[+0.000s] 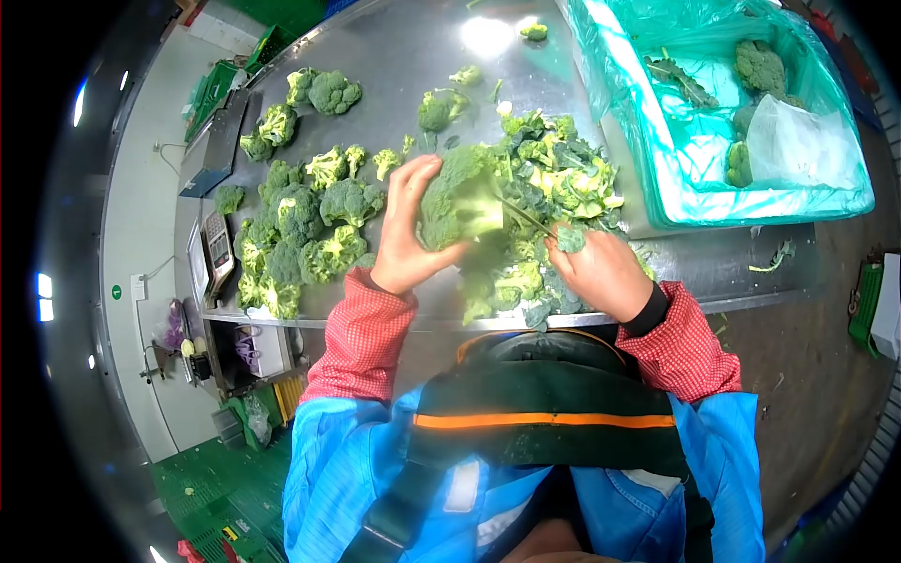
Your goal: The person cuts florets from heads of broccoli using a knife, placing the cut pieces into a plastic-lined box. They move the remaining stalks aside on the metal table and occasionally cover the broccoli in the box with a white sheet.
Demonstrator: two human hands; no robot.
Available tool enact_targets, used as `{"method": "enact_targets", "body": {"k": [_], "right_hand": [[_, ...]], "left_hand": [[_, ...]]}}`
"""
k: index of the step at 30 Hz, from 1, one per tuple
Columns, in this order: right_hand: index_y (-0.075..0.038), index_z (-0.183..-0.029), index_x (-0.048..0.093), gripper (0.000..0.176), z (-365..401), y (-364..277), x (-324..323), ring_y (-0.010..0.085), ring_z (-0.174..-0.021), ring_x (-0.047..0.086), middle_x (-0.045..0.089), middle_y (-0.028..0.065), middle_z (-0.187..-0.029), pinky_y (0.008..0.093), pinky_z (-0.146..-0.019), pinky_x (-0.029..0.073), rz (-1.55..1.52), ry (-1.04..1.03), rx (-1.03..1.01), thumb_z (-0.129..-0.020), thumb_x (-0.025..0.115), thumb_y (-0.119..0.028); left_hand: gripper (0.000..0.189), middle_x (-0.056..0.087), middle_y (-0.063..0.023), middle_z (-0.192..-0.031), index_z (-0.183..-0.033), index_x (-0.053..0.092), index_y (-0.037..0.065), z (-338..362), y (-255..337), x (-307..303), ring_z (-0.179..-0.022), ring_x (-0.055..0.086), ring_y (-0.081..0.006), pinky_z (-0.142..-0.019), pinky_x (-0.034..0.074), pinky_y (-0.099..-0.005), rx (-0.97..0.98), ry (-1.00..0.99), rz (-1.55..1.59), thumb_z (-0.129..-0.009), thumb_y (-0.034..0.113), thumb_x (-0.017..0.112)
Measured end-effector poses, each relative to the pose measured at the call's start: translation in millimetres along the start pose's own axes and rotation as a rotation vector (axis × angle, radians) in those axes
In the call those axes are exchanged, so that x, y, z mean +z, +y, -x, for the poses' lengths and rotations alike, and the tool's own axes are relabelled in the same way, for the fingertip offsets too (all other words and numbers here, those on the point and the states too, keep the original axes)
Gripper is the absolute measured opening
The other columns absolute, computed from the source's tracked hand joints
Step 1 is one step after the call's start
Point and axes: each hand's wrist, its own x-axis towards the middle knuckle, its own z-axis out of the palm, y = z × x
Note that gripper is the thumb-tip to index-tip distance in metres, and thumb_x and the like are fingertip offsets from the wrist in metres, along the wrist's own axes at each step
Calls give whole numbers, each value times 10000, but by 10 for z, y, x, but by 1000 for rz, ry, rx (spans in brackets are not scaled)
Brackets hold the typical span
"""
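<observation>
A large broccoli head (458, 192) is in my left hand (410, 230), whose fingers and thumb wrap round its left side. Its pale cut stem faces right. My right hand (605, 272) is closed on a knife (527, 217); the thin blade points up and left toward the stem, and the handle is hidden in the fist. A bit of green leaf lies against the right fingers. Beneath and beyond the right hand spreads a pile of broccoli trimmings (572, 178). Cut broccoli florets (298, 214) are heaped left of my left hand.
A crate lined with green plastic (648, 188) at the upper right holds broccoli and a white bag (802, 141). A scale with a keypad (219, 246) stands at the left edge of the metal table (404, 56). Loose broccoli pieces (439, 109) lie farther back.
</observation>
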Motion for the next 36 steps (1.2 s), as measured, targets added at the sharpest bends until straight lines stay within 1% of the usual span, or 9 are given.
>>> {"method": "enact_targets", "body": {"k": [3, 5, 9, 14, 20, 23, 26, 30, 36], "right_hand": [[-43, -907, 627, 201, 310, 331, 249, 422, -644, 618, 625, 213, -676, 516, -575, 482, 115, -193, 24, -954, 552, -224], [-38, -882, 638, 223, 426, 348, 324, 418, -653, 615, 632, 212, -709, 496, -578, 478, 17, -81, 112, -960, 550, -228], [-32, -1071, 611, 241, 156, 135, 94, 392, -654, 634, 637, 196, -708, 461, -592, 493, -240, 90, 223, -966, 583, -247], [-8, -1314, 501, 459, -165, 23, 292, 296, -710, 660, 670, 142, -824, 397, -665, 513, -670, 169, 64, -938, 651, -225], [-16, -1330, 516, 420, -151, -3, 319, 120, -681, 592, 623, 22, -787, 300, -625, 486, -1034, 25, 453, -991, 604, -248], [-40, -1255, 583, 337, -158, -24, 357, 175, -637, 611, 650, 64, -796, 313, -604, 484, -952, 101, 338, -976, 614, -227], [-80, -1125, 651, 214, -81, -11, 153, 258, -638, 645, 674, 111, -837, 341, -587, 500, -341, 241, 186, -948, 629, -199], [-123, -995, 655, 130, 72, 33, 97, 299, -683, 669, 637, 103, -838, 400, -566, 515, 36, 286, -119, -864, 648, -126], [-122, -992, 574, 232, -91, 92, 154, 285, -628, 654, 614, 97, -812, 399, -543, 524, 373, 232, -162, -781, 670, -104]], "left_hand": [[968, 414, -138, -1353, -1499, 321, 60, -4, -140, -116, -1303, 447, -273, -1089, 413, -418, -172, 184, 223, -647, 95, 778], [992, 416, -146, -1379, -1525, 276, 83, -90, -126, -310, -1300, 461, -260, -1057, 452, -395, -265, 196, 328, -677, 97, 791], [965, 400, -181, -1481, -1547, 282, 152, 7, -289, -270, -1285, 512, -285, -1079, 438, -424, -549, -16, 406, -762, 266, 832], [851, 465, -137, -1448, -1546, 214, 27, 73, -84, 213, -1308, 495, -246, -1106, 391, -378, -735, -100, 1016, -904, 311, 694], [1014, 279, -199, -1579, -1561, 196, 45, 116, 165, 418, -1455, 284, -307, -1170, 271, -408, -596, -149, 471, -749, 234, 774], [957, 393, -183, -1503, -1552, 238, 39, 144, 76, 471, -1374, 399, -271, -1137, 323, -369, -631, -84, 507, -769, 200, 763], [915, 515, -137, -1387, -1556, 218, 8, 179, -112, 324, -1218, 543, -204, -1050, 421, -320, -749, -42, 525, -810, 127, 735], [873, 517, -189, -1401, -1517, 310, -10, 104, -101, 6, -1235, 552, -238, -1055, 416, -328, -791, -37, 541, -797, 254, 727], [842, 552, -162, -1344, -1513, 314, -11, 85, -75, -105, -1182, 562, -211, -1020, 433, -319, -781, -133, 369, -805, 236, 697]]}}
